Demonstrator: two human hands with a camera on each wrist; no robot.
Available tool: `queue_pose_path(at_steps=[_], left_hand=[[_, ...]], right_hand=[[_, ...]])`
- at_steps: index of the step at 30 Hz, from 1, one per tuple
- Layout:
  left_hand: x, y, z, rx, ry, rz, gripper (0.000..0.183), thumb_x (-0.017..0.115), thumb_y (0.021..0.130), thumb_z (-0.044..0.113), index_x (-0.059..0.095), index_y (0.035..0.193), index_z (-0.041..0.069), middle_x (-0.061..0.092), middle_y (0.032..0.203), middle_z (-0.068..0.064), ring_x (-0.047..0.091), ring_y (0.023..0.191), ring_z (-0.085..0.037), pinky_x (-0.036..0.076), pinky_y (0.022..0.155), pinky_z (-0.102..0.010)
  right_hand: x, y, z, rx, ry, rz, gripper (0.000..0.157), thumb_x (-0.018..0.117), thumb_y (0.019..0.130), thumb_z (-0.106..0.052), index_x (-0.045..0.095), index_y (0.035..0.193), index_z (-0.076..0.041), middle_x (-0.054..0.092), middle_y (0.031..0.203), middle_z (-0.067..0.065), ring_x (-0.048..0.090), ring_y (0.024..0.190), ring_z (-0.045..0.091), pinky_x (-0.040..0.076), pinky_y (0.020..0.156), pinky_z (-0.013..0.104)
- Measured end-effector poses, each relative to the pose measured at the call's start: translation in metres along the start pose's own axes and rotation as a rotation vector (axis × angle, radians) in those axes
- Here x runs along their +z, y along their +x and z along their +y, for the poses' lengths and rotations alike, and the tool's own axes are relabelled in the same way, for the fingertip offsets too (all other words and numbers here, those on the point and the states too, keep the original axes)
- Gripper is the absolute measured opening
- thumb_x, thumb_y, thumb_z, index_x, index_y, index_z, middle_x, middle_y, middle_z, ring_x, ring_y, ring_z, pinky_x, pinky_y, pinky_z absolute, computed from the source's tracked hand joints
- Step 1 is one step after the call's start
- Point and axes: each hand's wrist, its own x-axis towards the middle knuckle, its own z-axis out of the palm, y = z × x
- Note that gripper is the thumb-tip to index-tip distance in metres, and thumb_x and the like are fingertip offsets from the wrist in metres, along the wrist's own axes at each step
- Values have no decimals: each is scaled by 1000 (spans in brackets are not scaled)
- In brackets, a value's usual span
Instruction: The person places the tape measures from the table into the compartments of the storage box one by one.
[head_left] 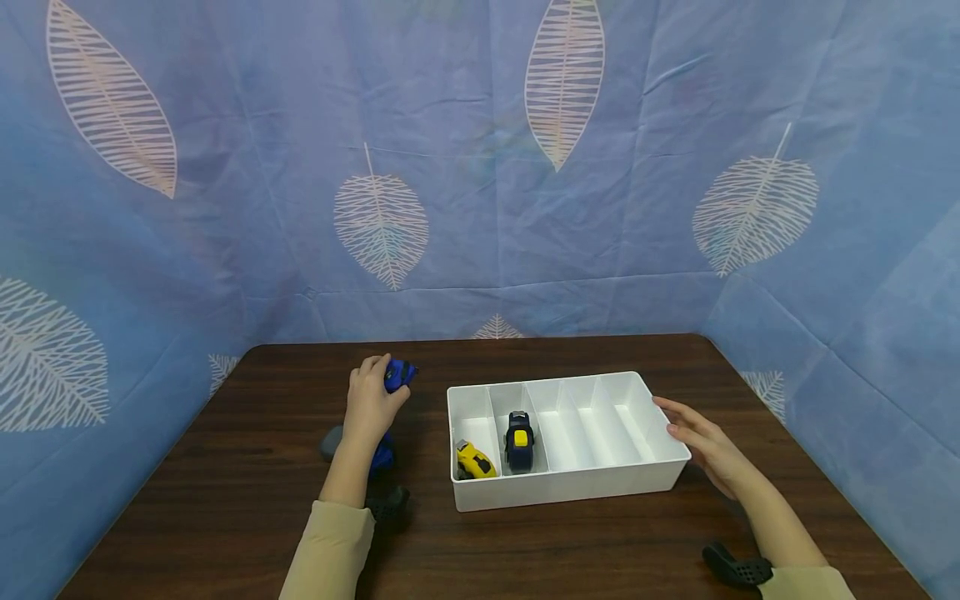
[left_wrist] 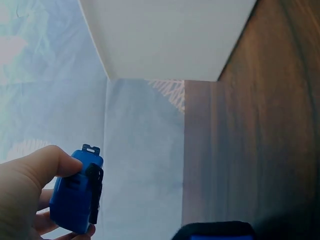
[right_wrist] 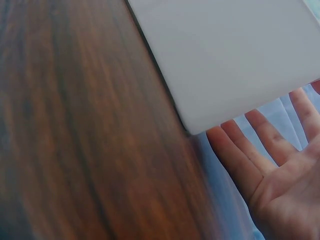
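Note:
My left hand grips a blue tape measure above the left part of the table. In the left wrist view the same blue tape measure shows its end hook and black clip, pinched between thumb and fingers. A white divided tray lies to the right. Its leftmost compartment holds a yellow tape measure, and the second holds a dark blue one with a yellow button. My right hand is at the tray's right end, fingers extended against it; exact contact is unclear.
Partly hidden behind my left forearm, another blue item and a grey item lie on the brown table. A leaf-patterned blue cloth hangs behind the table. Both wrists carry black straps.

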Motion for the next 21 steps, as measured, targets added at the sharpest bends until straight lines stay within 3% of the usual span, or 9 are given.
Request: queue_pose_path(at_steps=[11,21], left_hand=[[-6,-1,15,28,-9,58,64,71,79,16,49,137,-1,48,134,-21,42,117,-38,44,90,-54],[-12,-5,34,77,-59,102,64,73,75,16,54,134,1,52,130,-18,44,113,-34,48,84,-52]], right_hand=[[-1,-1,0,2,1,-2,50,42,103,-19,29,150,-9,24,145,16,43,111,-3,46,84,33],[-1,-1,-1,5,-6,-6,51,41,103,-19,29,151,-10,19,148,22,37,115,2,44,87,34]])
